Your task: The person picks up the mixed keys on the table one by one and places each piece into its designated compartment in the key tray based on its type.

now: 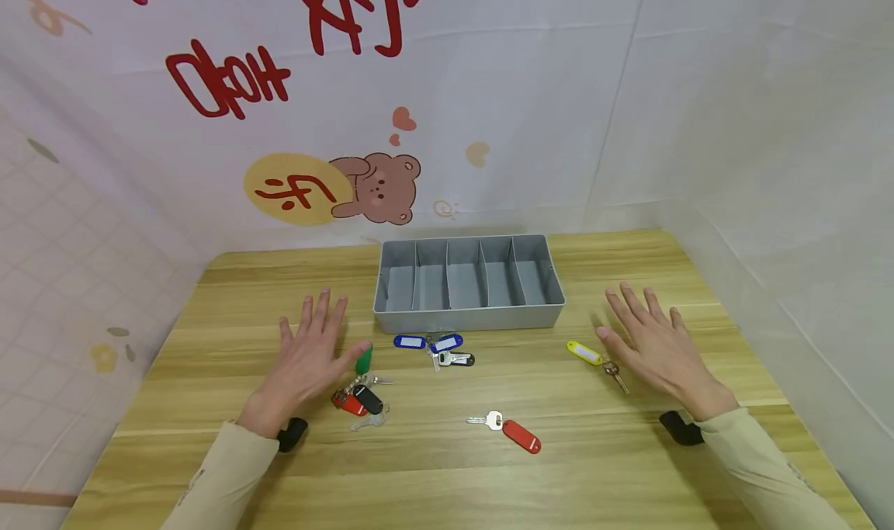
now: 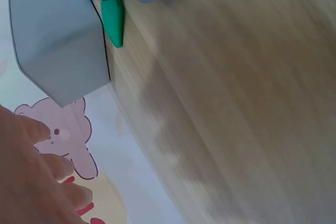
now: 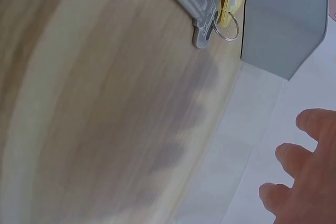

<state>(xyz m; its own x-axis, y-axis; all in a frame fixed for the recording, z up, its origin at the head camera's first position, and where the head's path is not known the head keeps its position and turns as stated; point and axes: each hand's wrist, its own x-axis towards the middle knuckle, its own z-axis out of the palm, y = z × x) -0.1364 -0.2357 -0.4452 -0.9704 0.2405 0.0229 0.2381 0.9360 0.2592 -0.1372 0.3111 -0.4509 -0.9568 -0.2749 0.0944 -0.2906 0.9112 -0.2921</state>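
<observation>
My left hand [image 1: 310, 359], fingers spread and straight, is held over the left of the table beside a cluster of tagged keys. In that cluster are a green tag [image 1: 364, 358], a red tag [image 1: 351, 405], a black tag [image 1: 368, 399] and silver keys. On the other side my right hand [image 1: 656, 351] is likewise spread, holding nothing, near a key [image 1: 615, 375] with a yellow tag [image 1: 583, 352]. Between the hands, a silver key [image 1: 489, 420] with a red tag [image 1: 521, 437] lies toward the front. Two blue tags and a black-tagged key [image 1: 455, 358] lie before the grey tray.
A grey tray [image 1: 469, 318] with several bare compartments stands at the back middle of the wooden table [image 1: 433, 483]. Behind it hangs a white cloth [image 1: 531, 126] printed with a bear and red characters. More pale cloth closes off both sides.
</observation>
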